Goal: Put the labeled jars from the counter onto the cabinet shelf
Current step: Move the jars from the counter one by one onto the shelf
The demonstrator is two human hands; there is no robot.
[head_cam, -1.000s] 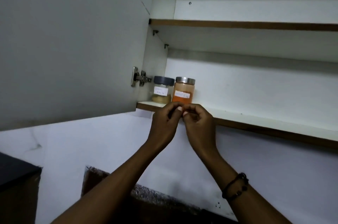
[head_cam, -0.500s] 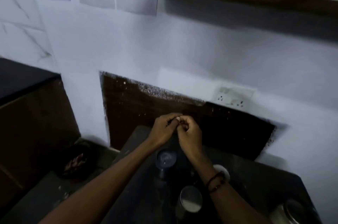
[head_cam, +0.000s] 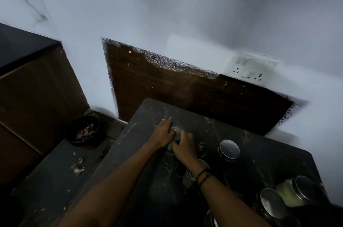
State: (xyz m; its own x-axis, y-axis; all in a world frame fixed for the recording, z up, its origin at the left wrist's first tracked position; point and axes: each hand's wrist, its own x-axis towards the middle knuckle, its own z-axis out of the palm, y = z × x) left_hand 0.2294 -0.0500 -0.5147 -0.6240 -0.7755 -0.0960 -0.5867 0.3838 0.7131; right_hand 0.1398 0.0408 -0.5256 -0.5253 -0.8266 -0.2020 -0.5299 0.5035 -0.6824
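Head view: left hand (head_cam: pixel 163 134) and right hand (head_cam: pixel 183 146) clasp one jar (head_cam: pixel 176 130); the blurred grip looks partial, so lifting risks a slip onto the counter (head_cam: pixel 148 180).

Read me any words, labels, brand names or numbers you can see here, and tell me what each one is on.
None can be read.
Jars on the counter: seen from above, only the lids show; no labels face the camera.
Wall socket plate: blurred, no markings legible.

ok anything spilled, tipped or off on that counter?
Pale crumbs lie scattered on the lower ledge left of the counter, like a spill. The jars in view stand upright with lids on. The frame is blurred, so finer damage can't be judged.
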